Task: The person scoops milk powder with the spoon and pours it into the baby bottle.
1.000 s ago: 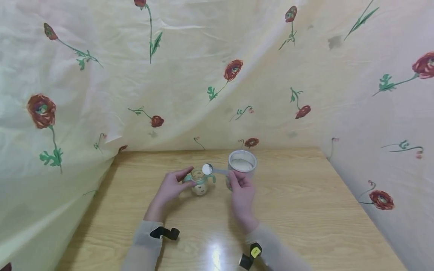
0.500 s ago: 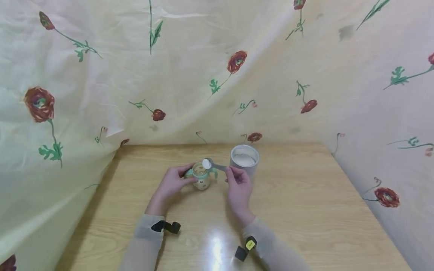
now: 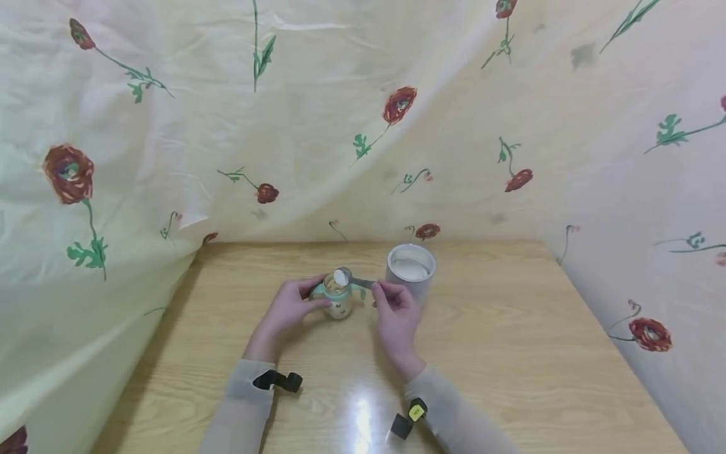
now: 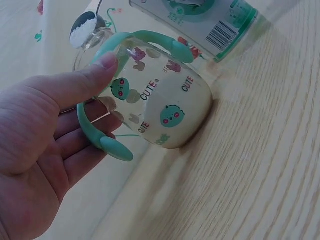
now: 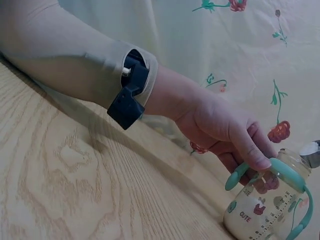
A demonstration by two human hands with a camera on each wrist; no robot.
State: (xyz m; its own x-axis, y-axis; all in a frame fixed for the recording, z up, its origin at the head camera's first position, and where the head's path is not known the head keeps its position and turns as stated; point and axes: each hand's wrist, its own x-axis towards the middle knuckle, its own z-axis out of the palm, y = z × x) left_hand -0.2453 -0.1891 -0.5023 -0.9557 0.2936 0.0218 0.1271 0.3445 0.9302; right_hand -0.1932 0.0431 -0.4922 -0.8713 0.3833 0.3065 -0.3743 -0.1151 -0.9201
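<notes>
My left hand (image 3: 288, 306) holds a clear baby bottle (image 3: 340, 308) by its neck, thumb on the near side and fingers behind. The bottle stands on the wooden table, with a green two-handled collar (image 4: 117, 42), cartoon prints and pale contents in its lower part. My right hand (image 3: 397, 318) pinches the handle of a metal spoon (image 3: 362, 282). The spoon's bowl is over the bottle's open mouth, heaped with white powder (image 4: 83, 33). Right behind that hand stands an open can (image 3: 418, 285) of white powder, partly hidden by it.
The wooden table (image 3: 510, 328) runs out to both sides of the arms. A flowered cloth (image 3: 317, 126) hangs behind and along the sides. Each sleeve carries a black wrist camera (image 3: 401, 426).
The spoon has moved a little left and its bowl has come over the bottle's mouth, the right hand moving with it. The left hand keeps its hold. The head view has shifted slightly.
</notes>
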